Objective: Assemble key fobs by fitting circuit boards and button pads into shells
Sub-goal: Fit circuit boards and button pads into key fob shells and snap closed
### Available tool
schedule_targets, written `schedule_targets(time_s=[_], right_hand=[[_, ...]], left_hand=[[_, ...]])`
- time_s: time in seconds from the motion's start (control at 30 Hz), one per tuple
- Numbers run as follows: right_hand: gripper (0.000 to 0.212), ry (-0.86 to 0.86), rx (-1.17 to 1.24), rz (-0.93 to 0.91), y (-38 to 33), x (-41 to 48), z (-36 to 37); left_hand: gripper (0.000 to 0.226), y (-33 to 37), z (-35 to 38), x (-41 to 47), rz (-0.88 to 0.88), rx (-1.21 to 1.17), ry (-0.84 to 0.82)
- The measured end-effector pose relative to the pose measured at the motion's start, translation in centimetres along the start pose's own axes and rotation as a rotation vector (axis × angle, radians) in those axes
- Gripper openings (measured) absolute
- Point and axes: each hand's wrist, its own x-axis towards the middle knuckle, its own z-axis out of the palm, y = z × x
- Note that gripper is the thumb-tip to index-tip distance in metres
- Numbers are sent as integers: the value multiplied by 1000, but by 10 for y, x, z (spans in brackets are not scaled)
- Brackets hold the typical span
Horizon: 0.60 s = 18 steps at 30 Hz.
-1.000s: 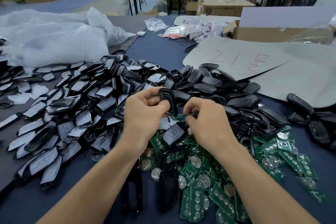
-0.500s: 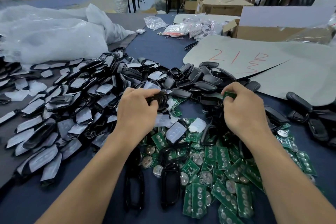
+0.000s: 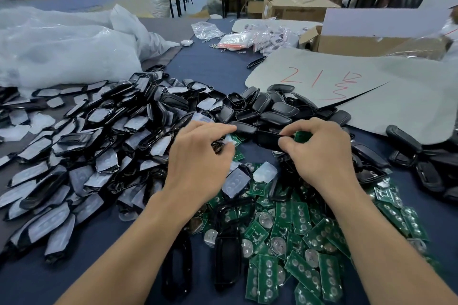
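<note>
My right hand (image 3: pixel 322 156) pinches a green circuit board (image 3: pixel 302 135) with its fingers and grips a black shell half (image 3: pixel 267 141) at the near edge of the black shell pile (image 3: pixel 272 109). My left hand (image 3: pixel 200 158) is just to its left, fingers curled over a dark shell frame (image 3: pixel 218 148) that is mostly hidden under the palm. Its fingertips reach toward the shell half. Loose green boards (image 3: pixel 297 242) with coin cells lie in a heap below both hands. A big heap of film-backed button pads (image 3: pixel 99 143) spreads to the left.
Two black shell frames (image 3: pixel 228 262) lie near the front edge. More black shells (image 3: pixel 421 168) sit at the right. A grey cardboard sheet (image 3: pixel 359 91) with red writing lies behind, then a cardboard box (image 3: pixel 371 42), small bags (image 3: pixel 247 37) and large plastic bags (image 3: pixel 62 49).
My right hand left the frame in my left hand, went right to the shell pile with a green board, and now grips a black shell half. My left hand barely moved.
</note>
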Motion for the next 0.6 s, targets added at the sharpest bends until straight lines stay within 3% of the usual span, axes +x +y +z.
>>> schedule_targets(time_s=[0.13, 0.23, 0.33, 0.47, 0.6], right_hand=[[13, -74, 500, 125, -19, -13, 11], [9, -132, 609, 145, -24, -18, 17], [6, -161, 572, 125, -22, -20, 17], [16, -201, 718, 252, -25, -17, 14], [40, -216, 816, 289, -22, -15, 11]], left_hand=[[54, 9, 0, -2, -72, -517, -257], [49, 10, 1, 0, -169, -789, -286], [36, 4, 0, 3, -270, -805, -273], [32, 0, 0, 4, -368, -790, -237], [28, -2, 0, 5, -385, -781, -251]])
